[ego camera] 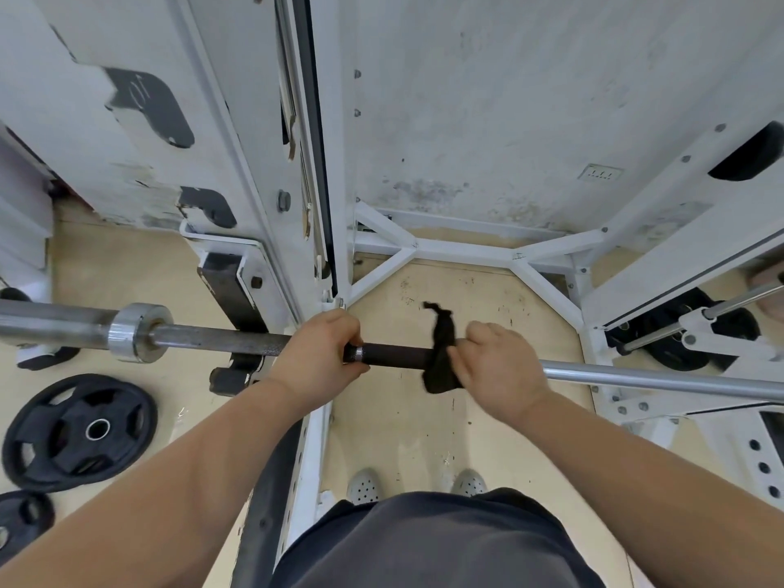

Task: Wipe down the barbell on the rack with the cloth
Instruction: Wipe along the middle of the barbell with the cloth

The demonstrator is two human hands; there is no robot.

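Observation:
The barbell (220,339) lies across the view on the white rack (297,231), with a chrome collar at the left and a dark knurled stretch in the middle. My left hand (322,350) grips the bar just right of the rack upright. A black cloth (441,354) is wrapped over the dark part of the bar. My right hand (500,367) grips the cloth around the bar, a little to the right of my left hand. Right of that hand the bar runs on as bright chrome.
Two black weight plates (80,430) lie on the floor at the lower left. The rack's white base frame (466,252) crosses the tan floor ahead, by a stained wall. More plates hang at the right (695,328). My feet (418,485) stand below the bar.

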